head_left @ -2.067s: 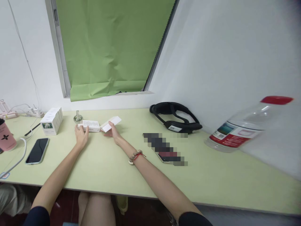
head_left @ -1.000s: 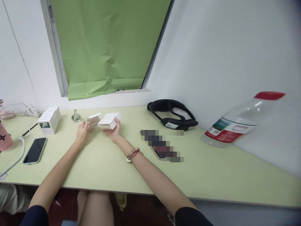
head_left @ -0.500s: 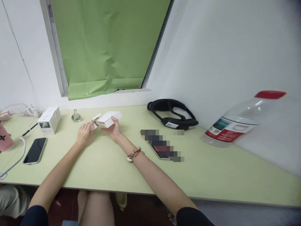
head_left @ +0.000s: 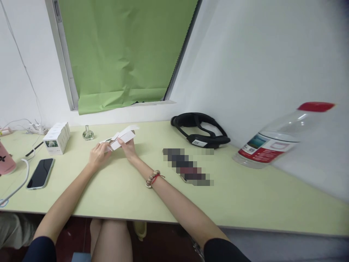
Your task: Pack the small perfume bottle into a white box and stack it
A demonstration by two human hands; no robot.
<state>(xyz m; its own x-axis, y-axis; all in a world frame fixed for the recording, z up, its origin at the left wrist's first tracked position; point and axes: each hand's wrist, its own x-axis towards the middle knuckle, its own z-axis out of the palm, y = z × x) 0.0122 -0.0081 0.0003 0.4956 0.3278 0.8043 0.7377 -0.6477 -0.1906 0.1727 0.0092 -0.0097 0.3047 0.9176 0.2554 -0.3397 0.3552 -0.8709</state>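
Two bare hands work in my head view, close together over the far left part of the pale green table [head_left: 131, 198]. With my right hand [head_left: 128, 148] I am grasping a white carton [head_left: 126, 137]; the thumb presses on its near side and the other fingers are mostly hidden behind it. The carton is tilted, with flaps standing out at its end. My left hand [head_left: 99, 154] has its fingers bent and pinched on a white card piece [head_left: 108, 144] at the carton's left end. I cannot tell from here whether that piece is separate or part of the carton. A beaded bracelet [head_left: 152, 178] circles my right wrist.

Left of the hands and a little farther off, I see a small glass bottle [head_left: 88, 134] upright, then a row of white boxes [head_left: 56, 141] set side by side. Nearer to me on the left lies a dark-screened phone [head_left: 40, 174], with a white cable [head_left: 24, 183] and a pink cup [head_left: 5, 160] at its left. On the right, a black headset [head_left: 201, 134] rests near the wall, a blurred-out object [head_left: 188, 167] lies nearer, and a plastic bottle [head_left: 268, 147] with a red cap stands farther right.
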